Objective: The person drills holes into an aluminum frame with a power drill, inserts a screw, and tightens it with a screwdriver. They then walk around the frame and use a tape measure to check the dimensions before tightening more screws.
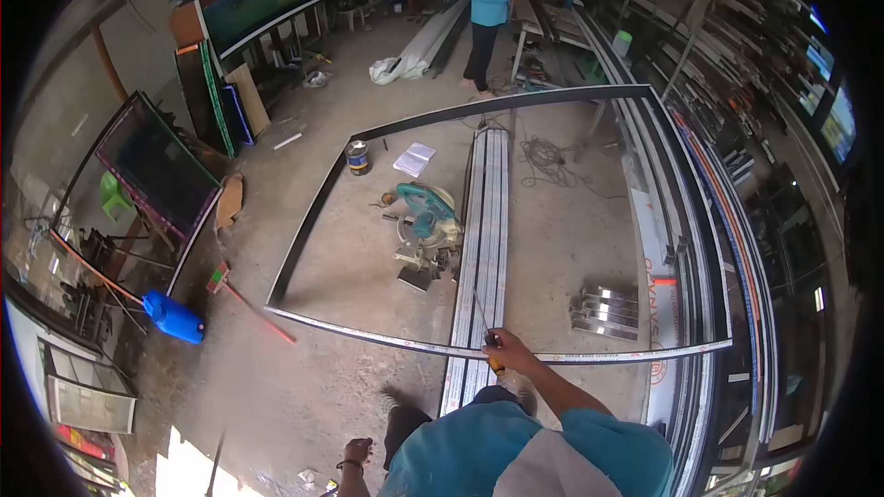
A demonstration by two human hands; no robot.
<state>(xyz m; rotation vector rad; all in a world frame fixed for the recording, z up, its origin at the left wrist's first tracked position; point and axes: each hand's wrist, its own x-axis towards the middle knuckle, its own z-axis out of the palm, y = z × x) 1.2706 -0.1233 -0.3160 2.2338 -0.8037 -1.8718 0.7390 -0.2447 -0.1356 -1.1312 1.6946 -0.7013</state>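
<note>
In the head view my right hand (512,352) is closed round the yellow and black handle of a screwdriver (497,366), whose thin shaft points up and away from me. That hand is right at the near bar of a large rectangular metal frame (368,324), which stretches out in front of me. Behind and under the bar, a bundle of long silver profiles (488,211) runs away along the floor. My left hand (357,450) hangs low by my left side, fingers loosely bent, with nothing visible in it.
Within the frame's outline are a teal mitre saw (425,216), a can (357,158), papers (414,160) and coiled cable (545,161). Short metal pieces (605,311) lie right. A broom (253,302) and blue container (173,317) are left. A person (490,4) stands at a far bench.
</note>
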